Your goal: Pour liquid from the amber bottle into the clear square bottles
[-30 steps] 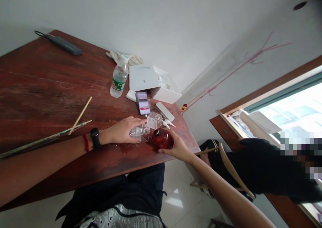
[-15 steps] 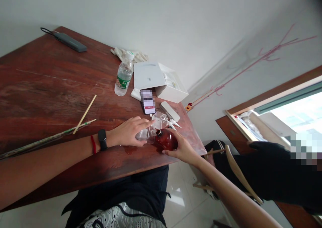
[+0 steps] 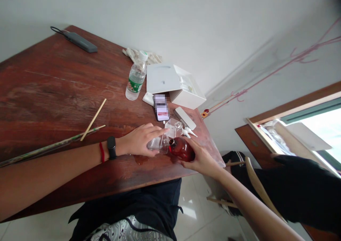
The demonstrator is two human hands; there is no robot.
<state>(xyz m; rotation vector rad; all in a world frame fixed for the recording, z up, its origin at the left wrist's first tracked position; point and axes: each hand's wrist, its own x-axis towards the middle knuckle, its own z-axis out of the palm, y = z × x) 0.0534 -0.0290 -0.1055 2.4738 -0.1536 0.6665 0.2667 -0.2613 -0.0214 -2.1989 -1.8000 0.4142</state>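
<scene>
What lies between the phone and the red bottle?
In the head view, a clear plastic container lies between the phone and the red bottle.

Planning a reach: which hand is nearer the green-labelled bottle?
Left: the left hand is on the near side of the green-labelled bottle; the right hand is farther right.

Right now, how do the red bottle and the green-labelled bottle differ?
The red bottle is held in the right grip; the green-labelled bottle stands on the table, untouched.
The red bottle is tipped toward the left grip; the green-labelled bottle is upright.
The red bottle is deep red and rounded; the green-labelled bottle is clear and slimmer, with a white cap.
Both narrow toward one end.
</scene>
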